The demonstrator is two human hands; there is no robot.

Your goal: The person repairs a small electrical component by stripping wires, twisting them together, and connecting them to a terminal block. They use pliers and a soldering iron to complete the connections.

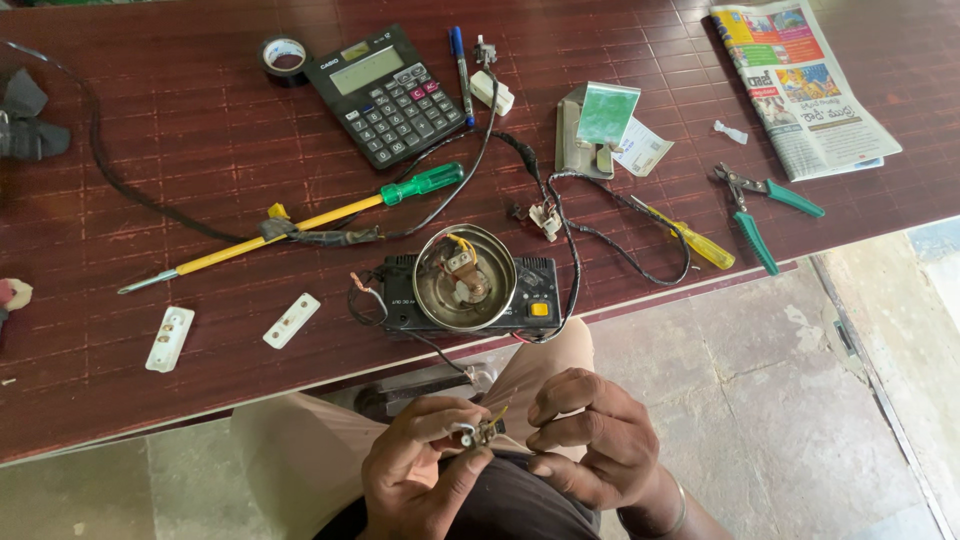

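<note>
Pinching a small electrical part (484, 431) over the lap, the left hand (425, 470) has its fingers closed on it; the right hand (590, 440), fingers curled and empty, sits just beside. Steadying both wrists near the worktop (150, 120) edge likely helps precision.

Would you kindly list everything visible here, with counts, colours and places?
table: 1, dark red, across the top
calculator: 1, black, upper middle
tape roll: 1, black, left of calculator
pen: 1, blue, right of calculator
long screwdriver: 1, yellow with green handle, centre left
black device: 1, near table edge, round metal dish on it
pliers: 1, green-handled, right
newspaper: 1, top right
white strips: 2, lower left
left hand: holds small part
right hand: beside it
</note>
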